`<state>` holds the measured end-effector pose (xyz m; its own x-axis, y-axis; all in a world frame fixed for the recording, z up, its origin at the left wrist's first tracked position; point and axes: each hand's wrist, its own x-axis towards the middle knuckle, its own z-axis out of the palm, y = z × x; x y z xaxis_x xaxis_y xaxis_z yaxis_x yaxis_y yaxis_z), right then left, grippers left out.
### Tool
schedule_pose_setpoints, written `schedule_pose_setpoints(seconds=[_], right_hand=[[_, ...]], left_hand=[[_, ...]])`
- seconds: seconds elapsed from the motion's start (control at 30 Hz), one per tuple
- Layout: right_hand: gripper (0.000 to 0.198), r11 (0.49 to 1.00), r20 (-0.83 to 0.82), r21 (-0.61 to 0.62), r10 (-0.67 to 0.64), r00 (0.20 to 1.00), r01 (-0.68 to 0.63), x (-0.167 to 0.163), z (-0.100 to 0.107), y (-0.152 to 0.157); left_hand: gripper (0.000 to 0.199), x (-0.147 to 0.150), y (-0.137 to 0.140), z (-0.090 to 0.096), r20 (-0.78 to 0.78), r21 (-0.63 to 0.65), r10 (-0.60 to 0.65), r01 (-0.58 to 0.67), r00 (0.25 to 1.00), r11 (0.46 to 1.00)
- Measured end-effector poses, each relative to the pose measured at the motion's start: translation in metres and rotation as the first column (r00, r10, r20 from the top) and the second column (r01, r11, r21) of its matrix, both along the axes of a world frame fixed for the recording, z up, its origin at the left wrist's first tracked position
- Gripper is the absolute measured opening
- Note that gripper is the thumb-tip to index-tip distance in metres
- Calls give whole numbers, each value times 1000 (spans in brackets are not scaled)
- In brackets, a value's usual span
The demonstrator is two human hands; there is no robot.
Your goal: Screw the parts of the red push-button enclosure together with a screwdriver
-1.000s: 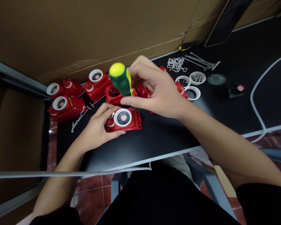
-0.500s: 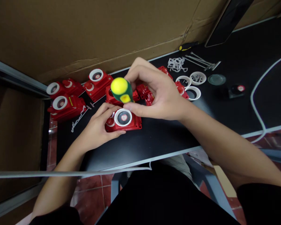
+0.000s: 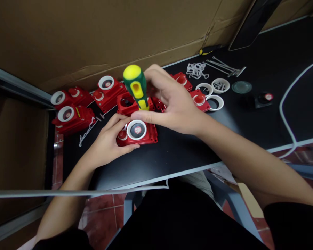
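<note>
From my remote seat I have both hands over the black worktop [image 3: 172,152]. My left hand [image 3: 108,142] grips the left end of a red housing [image 3: 150,134], thumb along the side facing the front edge and fingers over the far side. That housing lies flat about midway between the front and back edges, toward the worktop's left end, its white-rimmed round face [image 3: 137,130] turned up. My right hand [image 3: 169,100] is closed around a green and yellow screwdriver [image 3: 136,88], which stands nearly upright, slightly tilted, over the housing's far side; I cannot tell whether its tip touches, since thumb and handle cover it

Just beyond the housing, toward the back edge, I see an open red casing [image 3: 123,106]. Two red units, one nearer [image 3: 79,119] and one farther [image 3: 82,97], sit by the left end, and another red unit [image 3: 108,93] stands by the back edge. Right of my right hand is a red cover [image 3: 199,100], touching or just beside a white ring [image 3: 220,100]; near it a white cup [image 3: 220,86] holds screws, and a tangled white cord [image 3: 197,70] lies closer to the back edge
</note>
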<state>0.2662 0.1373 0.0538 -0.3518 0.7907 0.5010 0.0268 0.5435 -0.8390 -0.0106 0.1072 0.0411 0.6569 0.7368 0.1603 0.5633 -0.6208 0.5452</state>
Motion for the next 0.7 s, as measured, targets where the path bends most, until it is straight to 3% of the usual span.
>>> schedule_pose_setpoints(seconds=[0.07,0.17,0.27,0.37,0.47,0.57,0.7], right_hand=[[42,999,19,-3,-52,998,52,-1,-2,1],[32,1000,-14,-5,-10,1000,9,1,1,0],[47,999,-32,-13,39,999,-40,2,5,-3],[59,999,-8,-22,-37,999,37,1,4,-2],[55,997,-53,-43,-59,997,57,0,2,-3],[53,999,-80,-22,39,996,-41,0,3,-4],[48,999,45,47,-16,999,14,3,4,-2]], left_hand=[[69,0,0,1,1,-7,-2,2,1000,1000],[67,0,0,2,-19,-43,7,-8,1000,999],[68,1,0,3,-36,-68,30,-32,999,997],[69,1,0,3,-34,-68,36,-38,999,997],[68,1,0,4,-35,-71,33,-36,999,997],[69,2,0,3,-37,-77,36,-39,999,996],[71,0,0,2,-25,-55,28,-30,999,998]])
